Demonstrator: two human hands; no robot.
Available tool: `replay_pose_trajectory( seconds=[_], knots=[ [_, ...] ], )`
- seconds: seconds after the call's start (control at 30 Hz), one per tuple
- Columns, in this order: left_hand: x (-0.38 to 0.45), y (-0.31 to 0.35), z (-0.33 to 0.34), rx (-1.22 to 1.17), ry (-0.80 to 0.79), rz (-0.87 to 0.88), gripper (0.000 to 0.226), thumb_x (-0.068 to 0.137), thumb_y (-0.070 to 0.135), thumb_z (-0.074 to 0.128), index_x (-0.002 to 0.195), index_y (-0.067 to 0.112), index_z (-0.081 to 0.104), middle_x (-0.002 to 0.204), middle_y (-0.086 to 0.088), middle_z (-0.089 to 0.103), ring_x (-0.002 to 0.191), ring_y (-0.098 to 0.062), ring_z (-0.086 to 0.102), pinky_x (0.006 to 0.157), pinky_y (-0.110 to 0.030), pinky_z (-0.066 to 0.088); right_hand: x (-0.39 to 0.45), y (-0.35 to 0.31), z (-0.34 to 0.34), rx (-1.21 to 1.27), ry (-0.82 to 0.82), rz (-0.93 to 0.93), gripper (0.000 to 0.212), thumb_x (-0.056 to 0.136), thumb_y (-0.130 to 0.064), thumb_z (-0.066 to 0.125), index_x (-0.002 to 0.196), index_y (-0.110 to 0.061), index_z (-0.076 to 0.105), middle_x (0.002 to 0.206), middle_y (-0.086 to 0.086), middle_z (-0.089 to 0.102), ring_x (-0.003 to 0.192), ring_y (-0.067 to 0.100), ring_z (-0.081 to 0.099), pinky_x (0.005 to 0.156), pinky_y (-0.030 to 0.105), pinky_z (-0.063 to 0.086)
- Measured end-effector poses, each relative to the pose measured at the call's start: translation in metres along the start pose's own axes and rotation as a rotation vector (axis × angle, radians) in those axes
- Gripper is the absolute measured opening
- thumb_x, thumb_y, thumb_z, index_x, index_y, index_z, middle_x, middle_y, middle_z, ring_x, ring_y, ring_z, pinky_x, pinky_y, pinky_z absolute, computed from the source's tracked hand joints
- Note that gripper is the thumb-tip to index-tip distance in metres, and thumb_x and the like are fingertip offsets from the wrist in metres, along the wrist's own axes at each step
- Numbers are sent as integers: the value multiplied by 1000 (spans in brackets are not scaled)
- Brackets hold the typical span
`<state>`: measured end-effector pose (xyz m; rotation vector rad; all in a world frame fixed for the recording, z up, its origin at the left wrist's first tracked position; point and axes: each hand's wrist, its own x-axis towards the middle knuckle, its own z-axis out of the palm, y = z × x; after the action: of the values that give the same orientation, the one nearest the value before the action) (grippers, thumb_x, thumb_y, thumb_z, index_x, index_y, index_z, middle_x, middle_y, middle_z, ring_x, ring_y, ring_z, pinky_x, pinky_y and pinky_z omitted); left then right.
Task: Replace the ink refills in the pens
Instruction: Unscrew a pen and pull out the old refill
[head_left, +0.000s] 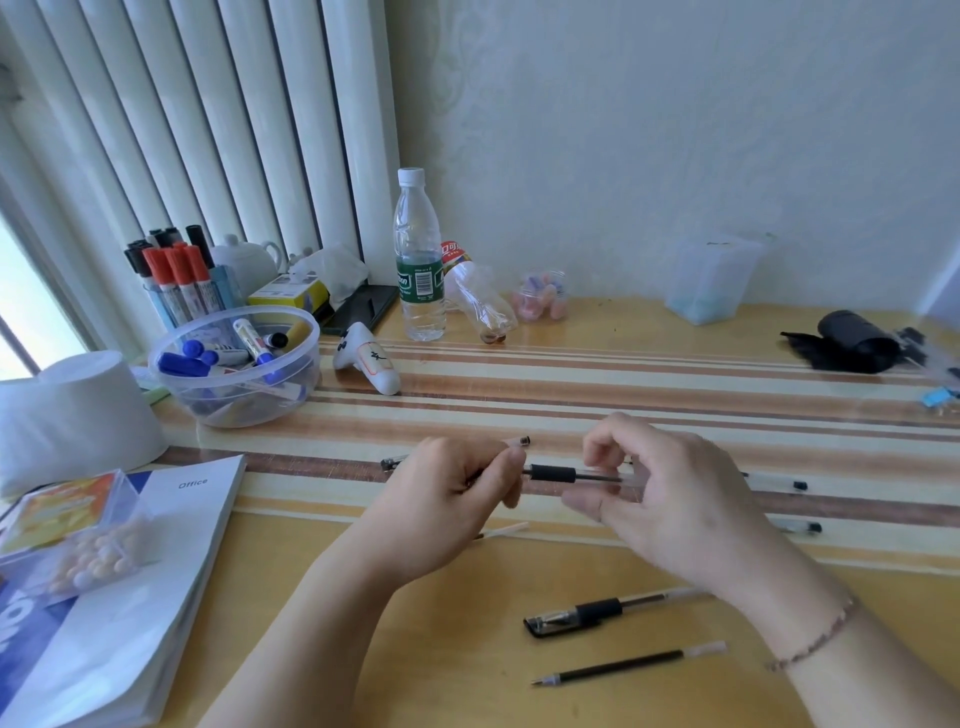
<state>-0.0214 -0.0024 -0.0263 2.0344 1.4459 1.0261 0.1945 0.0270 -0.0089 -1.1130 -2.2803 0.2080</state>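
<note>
I hold a clear pen (566, 474) with a black rubber grip level above the table. My left hand (452, 499) pinches its tip end, and my right hand (660, 493) closes around the clear barrel. A capped black pen (597, 613) lies on the table near my right wrist. A loose black ink refill (623, 664) lies just in front of it. Two more clear pens (779, 486) (797, 527) poke out from behind my right hand. Another pen (395, 461) lies behind my left hand, partly hidden. A thin pale refill (506, 530) shows below my hands.
A clear bowl of markers (234, 364) and a holder of red and black markers (176, 275) stand at the left. A water bottle (418, 254), a tissue roll (72, 415), a book (135, 587), a clear box of beads (78, 535) and a black bundle (852, 343) surround the work area.
</note>
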Motion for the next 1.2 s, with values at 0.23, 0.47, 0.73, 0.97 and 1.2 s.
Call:
replay_pose_trajectory(
  seconds=[0.23,0.47,0.73,0.97,1.2],
  knots=[
    [0,2,-5,-15,8,-9,20,92,25,58,75,25,68,58,10,56,46,-6,40,47,-19,32,0,2,2,-30,48,-97,30,87,-54,50,85,-33,72,55,-25,54,46,-7,44,45,13,31],
    [1,1,-6,-44,13,-39,41,97,32,45,62,15,59,59,-19,54,47,-19,38,49,-28,33,0,5,6,-21,238,-50,21,66,-16,85,73,-23,67,71,-14,71,57,3,63,50,30,55],
    [0,5,-6,-73,25,-45,14,92,23,60,82,20,69,55,22,58,41,-4,34,46,-14,29,0,5,4,-106,161,-22,28,65,-14,83,74,-25,59,69,-13,66,45,6,47,45,28,47],
    [-2,6,-2,-18,-20,-34,14,90,20,59,76,23,62,45,13,44,43,-8,30,47,-22,27,0,-1,0,-117,79,-45,30,63,-13,84,75,-26,60,51,-31,29,45,-13,30,45,12,22],
    [0,-2,-26,-49,83,-111,21,90,13,57,71,18,62,54,17,52,42,-5,33,46,-15,29,5,43,-14,-208,79,266,16,89,-15,62,84,-26,50,82,-8,57,70,2,51,53,18,37]
  ],
)
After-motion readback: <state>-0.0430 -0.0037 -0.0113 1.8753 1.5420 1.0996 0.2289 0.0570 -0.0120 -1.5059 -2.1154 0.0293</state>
